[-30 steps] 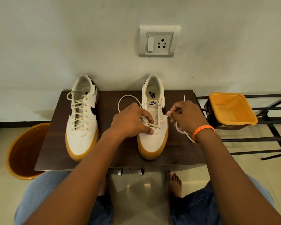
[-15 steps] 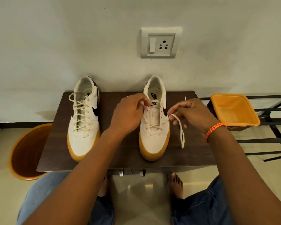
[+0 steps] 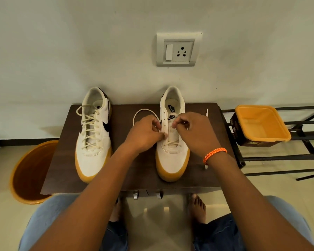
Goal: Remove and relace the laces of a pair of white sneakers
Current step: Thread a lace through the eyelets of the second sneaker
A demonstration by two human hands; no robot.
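Note:
Two white sneakers with gum soles stand on a dark wooden table point(image 3: 140, 171). The left sneaker point(image 3: 92, 142) is fully laced. The right sneaker point(image 3: 172, 156) is laced only across its lowest eyelets. My left hand point(image 3: 145, 134) pinches the lace point(image 3: 143, 111) at the shoe's left eyelet row; a loop of that lace arcs behind the hand. My right hand point(image 3: 194, 133), with an orange bracelet at the wrist, has its fingers curled over the tongue and seems to pinch the other lace end. Lace tips show beyond and below that hand.
An orange tub point(image 3: 261, 122) sits on a black box on a metal rack point(image 3: 297, 156) to the right. A brown-orange bucket point(image 3: 29, 173) stands on the floor at the left. A wall socket point(image 3: 178, 49) is above. My knees and bare feet are under the table edge.
My right hand has moved left from beside the shoe onto the tongue, taking the lace with it. My left hand has shifted to the left eyelet row, and the lace loop shows again behind it.

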